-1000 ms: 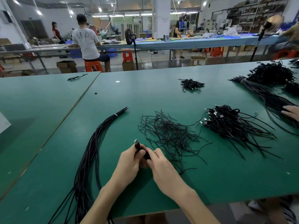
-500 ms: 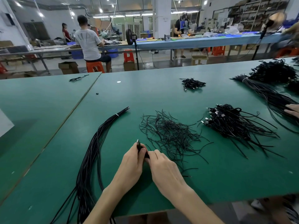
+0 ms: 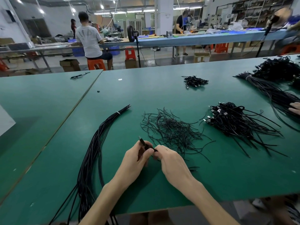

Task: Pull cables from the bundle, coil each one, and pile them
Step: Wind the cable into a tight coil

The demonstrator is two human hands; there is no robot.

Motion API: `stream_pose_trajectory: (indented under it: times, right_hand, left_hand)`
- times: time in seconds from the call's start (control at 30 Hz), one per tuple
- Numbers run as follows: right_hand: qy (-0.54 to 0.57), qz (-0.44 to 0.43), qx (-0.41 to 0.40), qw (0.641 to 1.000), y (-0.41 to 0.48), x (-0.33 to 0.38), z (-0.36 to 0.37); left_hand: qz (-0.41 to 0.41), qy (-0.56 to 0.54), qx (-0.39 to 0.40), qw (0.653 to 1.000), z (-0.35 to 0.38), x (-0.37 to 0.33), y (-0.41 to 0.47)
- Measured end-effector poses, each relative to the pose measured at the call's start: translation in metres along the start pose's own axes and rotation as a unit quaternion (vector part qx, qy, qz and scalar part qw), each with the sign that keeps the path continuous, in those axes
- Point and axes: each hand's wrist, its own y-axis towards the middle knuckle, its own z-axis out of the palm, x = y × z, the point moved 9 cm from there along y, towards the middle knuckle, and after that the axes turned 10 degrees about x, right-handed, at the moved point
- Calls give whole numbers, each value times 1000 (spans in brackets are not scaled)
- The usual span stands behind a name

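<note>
Green counter [image 3: 211,176] fills the workshop foreground, with the long bundle [image 3: 95,143] at left, loose ties [image 3: 172,130] in the middle and the pile [image 3: 232,122] of finished coils at right. Just above the near counter, the left hand [image 3: 136,158] pinches the coiled cable [image 3: 146,146], and the right hand [image 3: 173,161] has a pinching grip on its nearer end. Holding the loops tight while binding looks wise. Its long axis runs diagonally, plug pointing far-left.

Workshop hall: beyond the green table's [image 3: 154,90] far edge, glossy grey floor [image 3: 162,60], orange stools [image 3: 129,53], cardboard boxes [image 3: 69,65], long blue table [image 3: 203,40], white pillar [image 3: 163,18], strip lights [image 3: 136,11] overhead, shelving [image 3: 259,8] past the far right corner.
</note>
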Motion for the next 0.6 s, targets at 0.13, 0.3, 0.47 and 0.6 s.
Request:
stream_pose_trajectory:
  times: [0.13,0.3,0.47,0.6]
  right_hand:
    - [161,25,-61,985,-2,-15,-14]
    - [305,49,-163,937,-7,-34,-32]
    - [350,68,-175,918,-7,-44,-30]
    - [351,70,-176,917,-7,-46,-30]
  left_hand:
    - [-11,36,34,999,-2,3,11]
    - [-14,131,-12,991,-14,-5,45]
    - [-68,245,50,966,-3,0,83]
    - [-87,296,87,947,4,3,96]
